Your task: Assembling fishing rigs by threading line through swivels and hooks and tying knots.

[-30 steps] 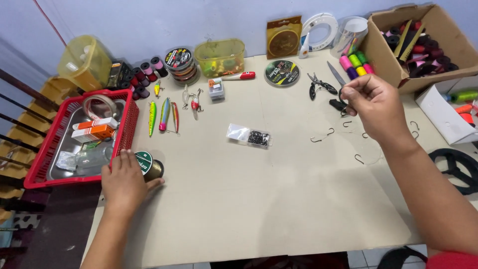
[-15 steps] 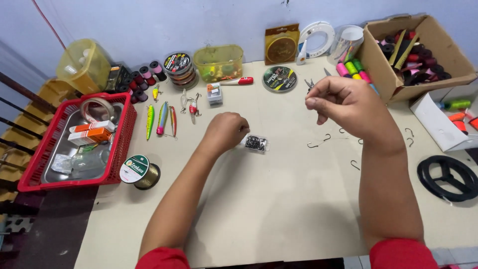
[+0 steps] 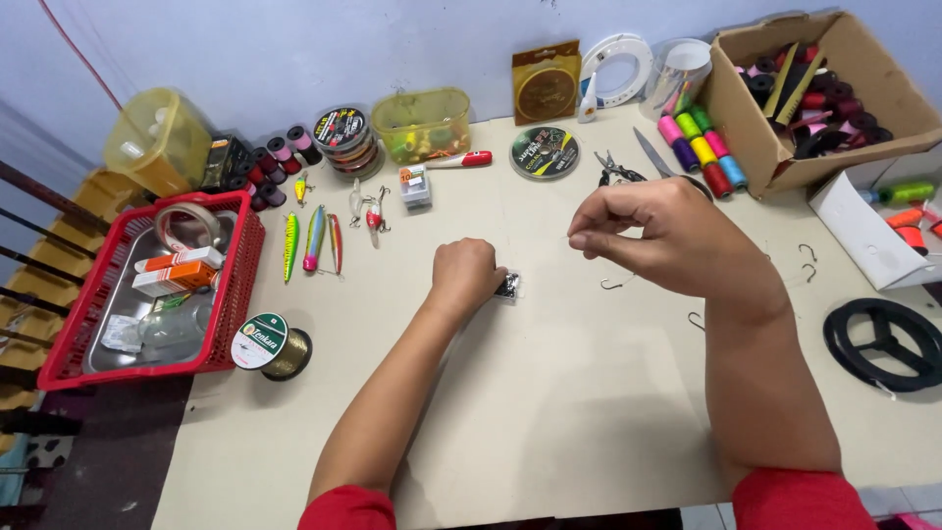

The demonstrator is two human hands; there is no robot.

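A small clear packet (image 3: 507,286) is gripped on the desk (image 3: 549,393) by the closed left hand (image 3: 467,276), while the right hand (image 3: 659,236) is pinched shut near two round labelled spools (image 3: 545,153), beside one red basket (image 3: 235,294).

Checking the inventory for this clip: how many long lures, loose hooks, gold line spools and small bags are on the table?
Long lures: 3
Loose hooks: 4 visible
Gold line spool: 1
Small bag, under the left hand: 1
Total: 9

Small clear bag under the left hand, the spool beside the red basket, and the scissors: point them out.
small clear bag (image 3: 509,286): head view, its dark end.
spool (image 3: 261,341): head view, its label face.
scissors (image 3: 616,174): head view, its handles.
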